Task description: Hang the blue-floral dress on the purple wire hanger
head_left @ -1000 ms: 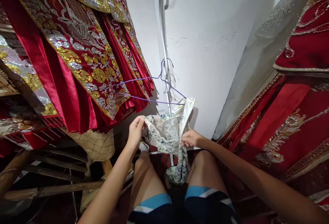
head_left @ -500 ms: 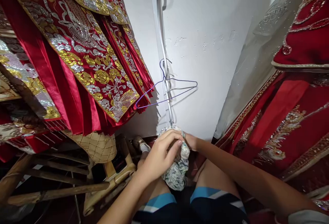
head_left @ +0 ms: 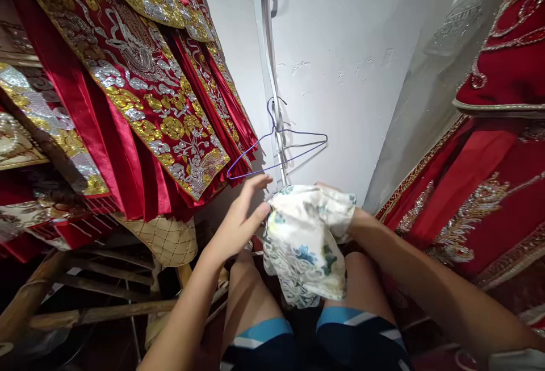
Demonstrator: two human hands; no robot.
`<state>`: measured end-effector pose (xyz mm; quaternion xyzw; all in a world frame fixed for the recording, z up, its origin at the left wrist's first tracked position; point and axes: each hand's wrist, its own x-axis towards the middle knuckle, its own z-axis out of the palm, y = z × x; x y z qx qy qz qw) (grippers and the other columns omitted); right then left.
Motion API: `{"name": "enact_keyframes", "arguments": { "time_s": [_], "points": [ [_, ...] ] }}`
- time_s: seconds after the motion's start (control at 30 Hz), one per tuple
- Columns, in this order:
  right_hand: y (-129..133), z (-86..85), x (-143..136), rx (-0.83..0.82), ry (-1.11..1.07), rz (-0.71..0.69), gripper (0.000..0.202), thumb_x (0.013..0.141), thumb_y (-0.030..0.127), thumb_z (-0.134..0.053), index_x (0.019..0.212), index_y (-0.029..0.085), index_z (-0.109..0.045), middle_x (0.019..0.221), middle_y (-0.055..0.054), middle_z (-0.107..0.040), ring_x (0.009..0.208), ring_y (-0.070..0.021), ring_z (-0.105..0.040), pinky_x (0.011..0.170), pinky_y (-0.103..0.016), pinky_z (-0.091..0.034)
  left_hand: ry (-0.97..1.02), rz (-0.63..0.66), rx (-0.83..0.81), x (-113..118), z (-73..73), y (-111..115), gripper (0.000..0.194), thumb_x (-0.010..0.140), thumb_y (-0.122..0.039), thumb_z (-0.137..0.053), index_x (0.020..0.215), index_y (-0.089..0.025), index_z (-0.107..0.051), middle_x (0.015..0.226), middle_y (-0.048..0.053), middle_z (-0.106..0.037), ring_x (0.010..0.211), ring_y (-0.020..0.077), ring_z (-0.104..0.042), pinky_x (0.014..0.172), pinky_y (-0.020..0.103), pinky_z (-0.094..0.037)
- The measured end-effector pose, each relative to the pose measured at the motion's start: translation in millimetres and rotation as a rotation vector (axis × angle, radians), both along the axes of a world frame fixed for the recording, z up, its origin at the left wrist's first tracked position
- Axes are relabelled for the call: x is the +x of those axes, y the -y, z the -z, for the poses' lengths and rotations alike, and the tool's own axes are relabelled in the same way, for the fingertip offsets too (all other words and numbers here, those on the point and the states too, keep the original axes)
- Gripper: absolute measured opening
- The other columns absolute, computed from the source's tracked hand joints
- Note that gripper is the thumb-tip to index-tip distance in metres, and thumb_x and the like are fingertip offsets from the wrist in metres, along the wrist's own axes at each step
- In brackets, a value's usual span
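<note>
A white garment with blue and green flowers and a crinkled, gathered part hangs between my knees. My left hand is beside its left edge, thumb and fingers apart; whether the thumb touches the cloth I cannot tell. Cloth covers most of my right hand, which is in or under the garment's upper right part, with its fingers hidden. Above the garment, a thin purple wire hanger hangs empty on a pale vertical strip.
Red costumes with gold and silver embroidery hang on the left. More red beaded clothing is on the right, close to my right arm. A bamboo frame stands low at left. The white wall is ahead.
The bunched garment has spread out and now drapes wider to the right over my right hand. My left hand has come off it and moved left, its fingers opening.
</note>
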<state>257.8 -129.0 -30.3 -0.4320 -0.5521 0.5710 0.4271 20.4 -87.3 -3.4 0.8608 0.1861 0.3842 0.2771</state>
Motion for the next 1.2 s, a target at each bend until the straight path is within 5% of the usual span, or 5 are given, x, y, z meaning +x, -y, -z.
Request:
{"name": "enact_keyframes", "arguments": {
  "time_s": [0.23,0.43,0.6,0.77,1.2],
  "points": [
    [27,-51.8,19,-0.015,-0.070,-0.341,0.050,0.076,0.049,-0.063,0.105,0.010,-0.072,0.097,-0.012,-0.075,0.087,-0.0226,-0.072,0.081,-0.031,-0.055,-0.468,0.376,-0.469,0,37.4,-13,0.042,0.091,-0.053,-0.058,0.085,-0.012,-0.070,0.085,0.003,-0.068,0.078,0.0178,-0.058,0.071,0.025,-0.047],
    [-5,-35.5,55,0.417,0.603,0.318,0.041,0.064,0.013,-0.055,0.100,0.017,-0.074,0.086,-0.005,-0.071,0.065,-0.0152,-0.059,0.059,-0.026,-0.044,-0.651,-0.082,-0.249,-40,42.5,-40,0.054,0.083,-0.061,-0.060,0.057,-0.015,-0.047,0.055,-0.003,-0.038,0.056,0.0097,-0.031,0.050,0.024,-0.021],
    [-82,-13.2,76,0.487,0.575,0.474,0.079,0.064,0.012,-0.053,0.143,0.015,-0.051,0.095,-0.007,-0.072,0.075,-0.0206,-0.064,0.068,-0.030,-0.049,-0.718,-0.276,0.001,-55,29.1,-54,0.051,0.092,-0.058,-0.044,0.061,-0.018,-0.050,0.058,0.001,-0.051,0.056,0.0142,-0.040,0.058,0.028,-0.032],
    [-125,5.2,69,0.465,0.655,0.391,0.052,0.071,0.014,-0.051,0.118,0.019,-0.070,0.113,-0.008,-0.072,0.113,-0.0260,-0.061,0.099,-0.035,-0.045,-0.791,-0.415,0.124,-58,26.9,-61,0.047,0.092,-0.053,-0.045,0.062,-0.020,-0.059,0.070,0.009,-0.068,0.072,0.0252,-0.060,0.086,0.042,-0.044],
    [-68,-12.2,94,0.477,0.622,0.502,0.013,0.063,0.021,-0.053,0.068,0.017,-0.065,0.068,0.000,-0.063,0.067,-0.0163,-0.055,0.060,-0.025,-0.039,-0.391,-0.444,0.144,-40,22.6,-86,0.039,0.091,-0.045,-0.043,0.090,-0.013,-0.065,0.142,0.021,-0.055,0.135,0.0340,-0.046,0.118,0.050,-0.029]
  ]
}}
